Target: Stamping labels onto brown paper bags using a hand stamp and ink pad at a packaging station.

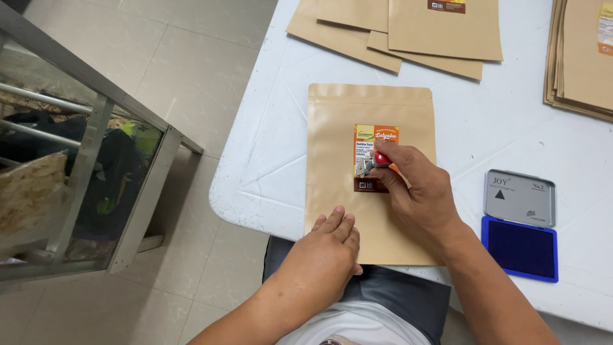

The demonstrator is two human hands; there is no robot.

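A brown paper pouch (370, 172) lay flat on the white table (274, 147), its lower edge reaching the table's near rim, and everything else is placed from it. Far left of the pouch, off the table, stood a metal-framed glass rack (96, 160) on the tiled floor.

The left hand (325, 252) rested palm down on the pouch's lower left corner, fingers flat and close together, gripping nothing, only pressing the paper. Up and to the right of that hand, near the pouch's middle, sat a small orange and green label (370, 137).

The right hand (418, 191) lay over the pouch's right half, its fingertips pinched around a small stamp (377, 160) with a red knob and a metal body. The stamp stood on the label's lower part, poking out just beyond the fingertips towards the left, with the rest of the hand trailing behind it to the lower right.

Right of the pouch, well apart, an open ink pad (520, 227) showed a grey lid and a blue pad. Beyond the pouch's top edge lay loose brown pouches (408, 32), and another stack (584, 57) sat at the far right.
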